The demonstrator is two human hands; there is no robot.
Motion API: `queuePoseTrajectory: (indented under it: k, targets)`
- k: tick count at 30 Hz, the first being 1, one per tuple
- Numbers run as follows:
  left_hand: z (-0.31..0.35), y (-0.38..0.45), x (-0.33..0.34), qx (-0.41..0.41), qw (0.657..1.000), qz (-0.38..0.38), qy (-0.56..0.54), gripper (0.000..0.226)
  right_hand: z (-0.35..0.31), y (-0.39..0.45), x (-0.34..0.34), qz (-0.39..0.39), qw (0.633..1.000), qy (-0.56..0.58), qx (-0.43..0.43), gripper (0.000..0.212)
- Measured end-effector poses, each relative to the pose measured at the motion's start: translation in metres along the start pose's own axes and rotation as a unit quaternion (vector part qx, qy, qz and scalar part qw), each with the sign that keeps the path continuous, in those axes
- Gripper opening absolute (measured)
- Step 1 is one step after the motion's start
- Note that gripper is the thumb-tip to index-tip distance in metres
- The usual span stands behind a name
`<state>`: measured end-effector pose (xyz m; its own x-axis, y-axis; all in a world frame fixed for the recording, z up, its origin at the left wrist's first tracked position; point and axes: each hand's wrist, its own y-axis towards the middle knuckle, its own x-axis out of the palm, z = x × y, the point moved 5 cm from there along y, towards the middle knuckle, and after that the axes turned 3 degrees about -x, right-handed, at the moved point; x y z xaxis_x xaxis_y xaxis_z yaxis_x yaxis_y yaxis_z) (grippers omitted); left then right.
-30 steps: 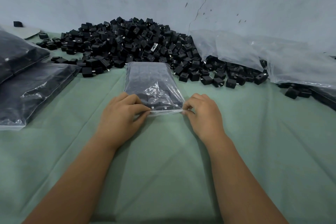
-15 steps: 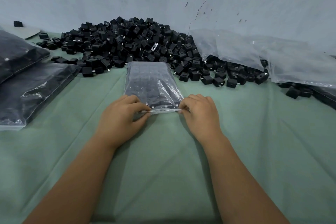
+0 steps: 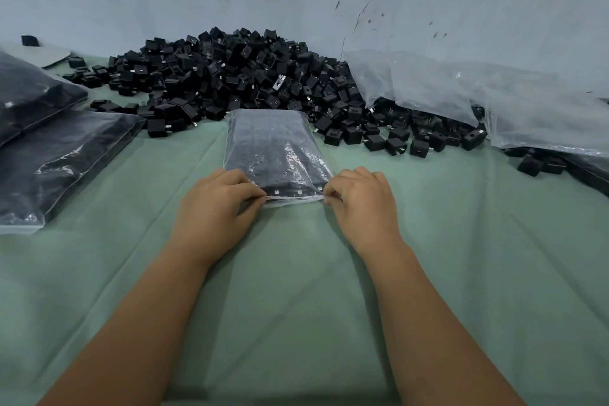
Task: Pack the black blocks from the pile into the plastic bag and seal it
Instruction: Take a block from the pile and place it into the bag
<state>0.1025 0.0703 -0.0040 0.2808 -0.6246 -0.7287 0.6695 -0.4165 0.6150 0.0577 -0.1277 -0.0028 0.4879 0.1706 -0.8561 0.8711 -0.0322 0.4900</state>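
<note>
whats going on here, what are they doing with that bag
A person is closing a small plastic bag filled with black blocks. It lies flat on the green cloth, just in front of the big pile of loose blocks. The left hand and right hand each pinch one end of the bag's near edge, where the seal is. Filled bags lie to the left, and loose clear plastic to the right.

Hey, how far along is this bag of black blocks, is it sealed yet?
Filling looks done: the plastic bag lies flat on the green cloth, full of black blocks. Sealing is in hand: the left hand and right hand each pinch a corner of its near edge. Whether the seal is fully closed I cannot tell. A large pile remains behind.
</note>
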Motion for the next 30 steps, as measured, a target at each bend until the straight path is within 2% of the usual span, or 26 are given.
queuePoseTrajectory:
  k: [4, 13, 19, 22, 25, 30]
  targets:
    - [0.000, 0.000, 0.002, 0.002, 1.000, -0.012, -0.005, 0.006, -0.008, 0.000, 0.001, 0.002, 0.999, -0.018, -0.030, 0.009]
    - [-0.001, 0.001, 0.003, 0.007, 1.000, -0.013, -0.005, 0.006, -0.015, 0.002, 0.001, 0.022, 0.998, -0.041, -0.048, 0.004]
    - [-0.001, 0.000, 0.004, -0.004, 1.000, -0.023, -0.006, 0.007, -0.026, 0.003, 0.006, 0.045, 0.992, -0.089, -0.078, 0.016]
    - [0.000, 0.000, 0.000, -0.021, 1.000, -0.016, -0.014, 0.007, -0.020, 0.006, 0.004, 0.053, 0.994, -0.083, -0.055, 0.016]
    - [0.000, -0.002, -0.007, -0.021, 1.000, -0.002, -0.015, 0.017, -0.005, 0.008, 0.001, 0.050, 0.995, -0.083, 0.015, 0.013]
    - [0.007, -0.003, -0.005, 0.006, 0.997, -0.063, -0.035, 0.028, 0.023, 0.005, 0.000, 0.061, 0.987, -0.070, 0.132, 0.010]
